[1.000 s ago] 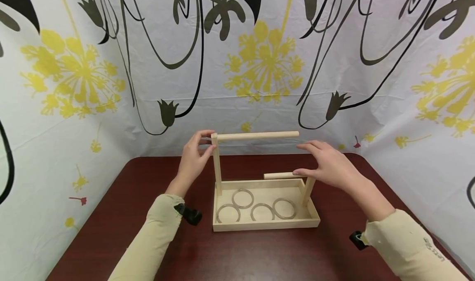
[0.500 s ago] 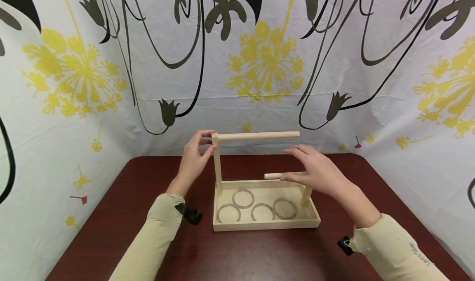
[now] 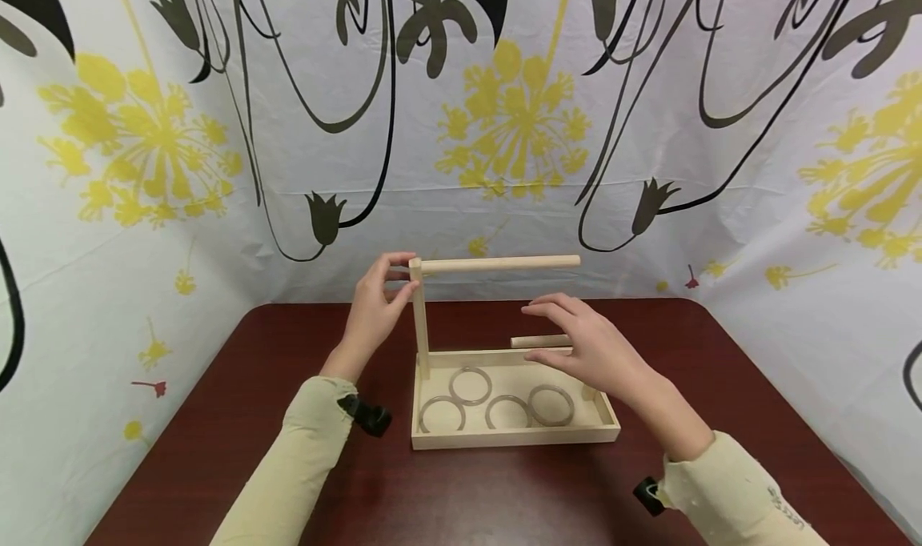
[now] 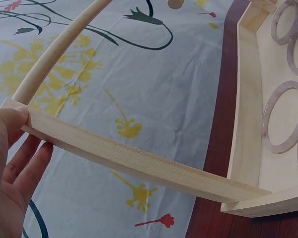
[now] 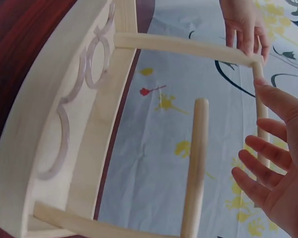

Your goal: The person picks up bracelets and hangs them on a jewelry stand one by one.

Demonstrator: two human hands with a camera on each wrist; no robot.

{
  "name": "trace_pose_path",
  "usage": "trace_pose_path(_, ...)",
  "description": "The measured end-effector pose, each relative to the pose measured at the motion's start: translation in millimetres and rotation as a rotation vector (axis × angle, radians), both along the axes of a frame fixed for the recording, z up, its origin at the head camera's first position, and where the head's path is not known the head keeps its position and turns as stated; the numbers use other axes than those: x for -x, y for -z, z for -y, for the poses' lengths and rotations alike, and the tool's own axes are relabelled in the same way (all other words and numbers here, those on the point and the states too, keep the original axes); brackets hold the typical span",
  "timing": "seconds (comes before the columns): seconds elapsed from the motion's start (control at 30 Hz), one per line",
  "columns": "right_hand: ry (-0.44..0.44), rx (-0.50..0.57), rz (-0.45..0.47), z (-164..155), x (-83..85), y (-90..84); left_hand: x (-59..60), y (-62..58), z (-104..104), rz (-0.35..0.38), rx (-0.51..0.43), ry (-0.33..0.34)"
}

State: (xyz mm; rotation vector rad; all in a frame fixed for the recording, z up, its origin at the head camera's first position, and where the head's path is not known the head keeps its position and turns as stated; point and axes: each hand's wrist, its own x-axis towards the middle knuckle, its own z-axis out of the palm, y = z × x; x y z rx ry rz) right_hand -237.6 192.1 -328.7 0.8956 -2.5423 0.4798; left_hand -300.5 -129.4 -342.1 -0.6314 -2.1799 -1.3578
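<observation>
A pale wooden stand rises from a shallow tray (image 3: 515, 437) with several marbled, greyish-mauve rings (image 3: 450, 386) lying flat inside it. My left hand (image 3: 372, 304) pinches the top of the tall post (image 4: 119, 148) between thumb and fingers, where the upper bar (image 3: 500, 264) joins it. My right hand (image 3: 594, 342) hovers over the tray's right half, fingers spread, holding nothing. Behind it runs the lower bar (image 5: 196, 163), carried by a shorter post (image 5: 99, 229) that the hand mostly hides in the head view. Both bars bear no rings.
The stand sits on a dark red-brown table (image 3: 461, 490). A white cloth (image 3: 403, 162) with yellow, grey and black flower prints hangs behind and at both sides. Each bar has one free end, the upper pointing right and the lower pointing left.
My right hand has moved left and slightly down, from beside the lower bar's post to over the tray. My left hand stays at the tall post; the stand and rings have not moved.
</observation>
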Motion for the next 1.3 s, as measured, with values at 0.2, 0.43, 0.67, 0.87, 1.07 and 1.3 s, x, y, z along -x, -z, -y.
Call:
trace_pose_path(0.2, -0.102, 0.064, -0.010, 12.8, -3.6, 10.3, 0.0, 1.6, 0.3, -0.007, -0.002, 0.001)
trace_pose_path(0.43, -0.119, 0.084, 0.039, 27.6, -6.8, 19.6, 1.6, 2.6, 0.6, -0.002, -0.014, 0.007)
trace_pose_path(0.67, -0.135, 0.089, 0.045, 38.6, -7.9, 31.6, 1.6, 2.1, 1.1, -0.011, -0.018, 0.007)
trace_pose_path(0.87, -0.222, 0.154, 0.043, 48.3, -9.3, 42.1, 3.2, 2.6, 0.7, -0.012, -0.021, 0.012)
trace_pose_path(1.07, -0.259, 0.171, 0.101, 56.6, -5.8, 54.8, -2.0, -1.9, -2.3, 0.012, -0.018, -0.006)
trace_pose_path(1.3, -0.279, 0.207, 0.127, 63.1, 2.7, 75.9, -9.7, -8.5, -5.0, 0.017, -0.023, -0.003)
